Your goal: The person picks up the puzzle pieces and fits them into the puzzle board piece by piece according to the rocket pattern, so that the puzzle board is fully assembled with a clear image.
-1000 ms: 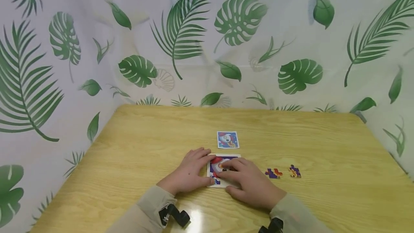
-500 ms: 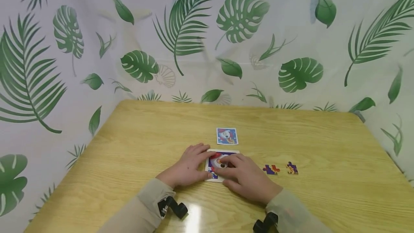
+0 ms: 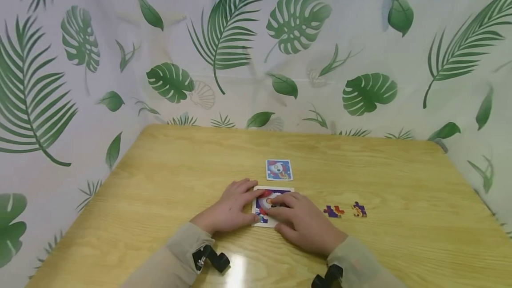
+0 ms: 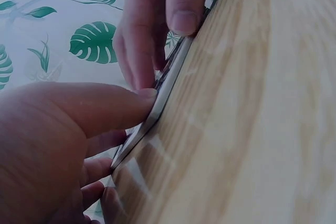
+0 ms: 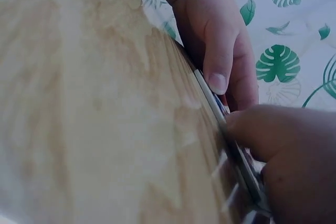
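Note:
In the head view a small puzzle board with a white border lies near the front of the table. Its picture shows red, white and purple parts. My left hand rests along the board's left edge, thumb at the near left corner and the other fingers spread toward the far one. Over the board's right half, my right hand presses its fingertips on the picture and hides much of it. From the left wrist, the left thumb lies on the rim of the board, with right-hand fingers farther along the same edge.
Just beyond the board lies a square picture card. To the right sit loose purple and orange puzzle pieces and another separate piece. The wooden table meets a leaf-printed cloth behind it.
The head view has shifted slightly. Both hands stay at the board, with only slight movement. Near the left thumb, less white shows in the picture's near left corner than one second ago.

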Demonstrator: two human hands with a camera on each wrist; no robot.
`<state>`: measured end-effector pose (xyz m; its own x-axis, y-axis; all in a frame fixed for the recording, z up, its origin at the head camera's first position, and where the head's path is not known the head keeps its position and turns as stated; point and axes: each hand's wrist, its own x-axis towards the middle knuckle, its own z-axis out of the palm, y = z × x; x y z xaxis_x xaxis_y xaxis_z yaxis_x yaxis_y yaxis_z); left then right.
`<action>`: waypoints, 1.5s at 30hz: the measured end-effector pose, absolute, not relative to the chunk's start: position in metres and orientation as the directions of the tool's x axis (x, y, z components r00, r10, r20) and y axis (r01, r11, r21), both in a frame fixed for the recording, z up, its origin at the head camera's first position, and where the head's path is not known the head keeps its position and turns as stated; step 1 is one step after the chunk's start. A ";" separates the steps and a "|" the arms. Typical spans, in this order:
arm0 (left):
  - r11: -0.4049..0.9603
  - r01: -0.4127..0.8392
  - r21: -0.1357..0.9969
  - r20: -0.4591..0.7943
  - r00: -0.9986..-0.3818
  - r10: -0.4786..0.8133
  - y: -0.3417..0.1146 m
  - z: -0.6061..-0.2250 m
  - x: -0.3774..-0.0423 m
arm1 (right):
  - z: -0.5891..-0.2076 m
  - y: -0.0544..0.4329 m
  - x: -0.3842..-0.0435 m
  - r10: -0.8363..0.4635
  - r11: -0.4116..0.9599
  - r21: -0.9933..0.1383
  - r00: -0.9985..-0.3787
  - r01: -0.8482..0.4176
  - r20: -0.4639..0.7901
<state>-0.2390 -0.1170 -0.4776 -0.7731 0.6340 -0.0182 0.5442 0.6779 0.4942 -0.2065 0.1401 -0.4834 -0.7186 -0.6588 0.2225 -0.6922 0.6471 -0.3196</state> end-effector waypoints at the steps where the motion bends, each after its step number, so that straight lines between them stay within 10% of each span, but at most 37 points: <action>1: 0.678 0.545 0.493 -0.018 -0.773 0.634 -0.116 -0.477 -0.239 | -0.483 0.142 -0.206 -0.636 0.646 -0.341 -0.728 -0.683 0.255; 22: 0.671 0.509 0.540 -0.028 -0.785 0.618 -0.109 -0.487 -0.228 | -0.494 0.278 -0.181 -0.357 0.748 -0.436 -0.858 -0.500 0.370; 45: 0.664 0.500 0.555 -0.015 -0.793 0.610 -0.113 -0.479 -0.238 | -0.491 0.281 -0.202 -0.366 0.760 -0.452 -0.882 -0.468 0.298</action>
